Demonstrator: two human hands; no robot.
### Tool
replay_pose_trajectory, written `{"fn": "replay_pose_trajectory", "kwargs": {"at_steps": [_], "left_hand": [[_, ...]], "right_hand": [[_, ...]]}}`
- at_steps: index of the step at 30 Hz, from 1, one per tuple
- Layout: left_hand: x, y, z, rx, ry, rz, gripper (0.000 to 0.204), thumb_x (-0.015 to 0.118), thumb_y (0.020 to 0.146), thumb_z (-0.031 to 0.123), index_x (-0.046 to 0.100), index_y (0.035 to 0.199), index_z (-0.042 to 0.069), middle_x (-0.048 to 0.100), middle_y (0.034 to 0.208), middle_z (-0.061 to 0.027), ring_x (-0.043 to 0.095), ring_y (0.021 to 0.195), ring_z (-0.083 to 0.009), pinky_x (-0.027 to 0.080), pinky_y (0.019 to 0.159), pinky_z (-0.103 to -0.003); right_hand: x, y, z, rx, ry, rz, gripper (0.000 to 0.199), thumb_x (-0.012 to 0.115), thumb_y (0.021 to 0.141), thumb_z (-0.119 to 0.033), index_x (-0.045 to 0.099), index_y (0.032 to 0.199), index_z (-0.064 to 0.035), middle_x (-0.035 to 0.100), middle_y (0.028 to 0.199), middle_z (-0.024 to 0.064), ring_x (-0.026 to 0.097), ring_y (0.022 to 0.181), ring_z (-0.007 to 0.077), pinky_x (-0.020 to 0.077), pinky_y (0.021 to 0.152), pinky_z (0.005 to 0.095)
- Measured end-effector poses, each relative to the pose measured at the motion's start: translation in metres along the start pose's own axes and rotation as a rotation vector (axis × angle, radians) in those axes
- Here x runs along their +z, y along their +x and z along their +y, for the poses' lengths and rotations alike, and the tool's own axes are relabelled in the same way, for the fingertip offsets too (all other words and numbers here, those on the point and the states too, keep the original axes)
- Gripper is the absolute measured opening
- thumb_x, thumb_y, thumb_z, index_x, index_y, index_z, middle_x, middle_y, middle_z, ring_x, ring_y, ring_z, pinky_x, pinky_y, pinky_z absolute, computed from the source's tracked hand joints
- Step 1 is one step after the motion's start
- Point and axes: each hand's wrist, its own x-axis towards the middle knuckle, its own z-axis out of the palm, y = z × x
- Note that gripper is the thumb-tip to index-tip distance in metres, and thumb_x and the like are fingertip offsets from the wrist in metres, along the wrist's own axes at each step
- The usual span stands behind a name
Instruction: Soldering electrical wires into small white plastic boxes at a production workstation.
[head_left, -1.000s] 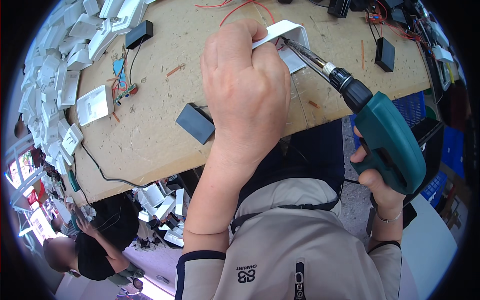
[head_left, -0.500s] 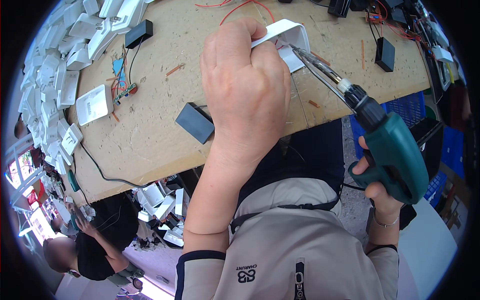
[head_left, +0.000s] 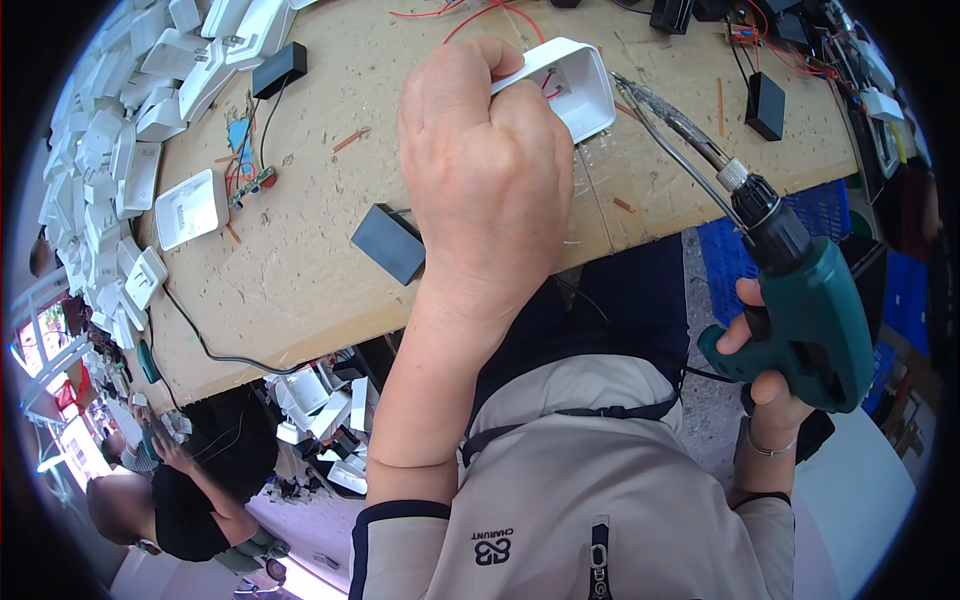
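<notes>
My left hand (head_left: pixel 490 170) is closed on the rim of a white plastic housing (head_left: pixel 592 95), which is tilted so its inside shows. Short red wires (head_left: pixel 549 86) are visible in it; my fingers and knuckles hide its left part. In my right hand (head_left: pixel 755 340) is a green gun-shaped soldering iron (head_left: pixel 815 320), its fingers wrapped round the handle. The iron's dark tip points up and left, just to the right of the housing and apart from it. By my left wrist lies a dark grey box (head_left: pixel 389 245) with a black lead.
White housings are heaped (head_left: pixel 110 180) along the table's left side. A white tray-like shell (head_left: pixel 191 210), a small green circuit board (head_left: pixel 262 180) and black boxes (head_left: pixel 279 70) lie on the table (head_left: pixel 320 300). Blue crates (head_left: pixel 720 260) stand at right. A seated person (head_left: pixel 190 500) works at lower left.
My right hand has drawn the soldering iron back to the right, its tip leaving the housing. The housing has turned slightly, showing more of its inside.
</notes>
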Motion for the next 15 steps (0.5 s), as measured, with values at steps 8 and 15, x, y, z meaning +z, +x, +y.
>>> {"fn": "replay_pose_trajectory", "kwargs": {"at_steps": [8,15], "left_hand": [[-0.007,0.002,-0.001,-0.014,0.047,-0.012,0.005,0.058,0.065,-0.001,0.055,0.064,-0.005,0.053,0.088,-0.0151,0.051,0.078,-0.0288,0.043,0.069,-0.036],[-0.030,0.003,0.016,-0.185,-0.041,-0.171,0.009,0.062,0.062,0.003,0.057,0.064,-0.005,0.052,0.091,-0.0175,0.054,0.082,-0.0303,0.043,0.068,-0.039]], "right_hand": [[-0.004,0.003,-0.001,-0.074,-0.006,-0.011,0.085,0.073,0.064,-0.052,0.049,0.113,0.0123,0.059,0.106,0.0209,0.061,0.066,0.0154,0.0481,0.056,0.0220],[-0.038,0.005,0.020,-0.254,0.050,-0.080,0.076,0.069,0.075,-0.046,0.042,0.120,0.0091,0.054,0.114,0.0201,0.055,0.072,0.0136,0.0448,0.062,0.0239]]}}
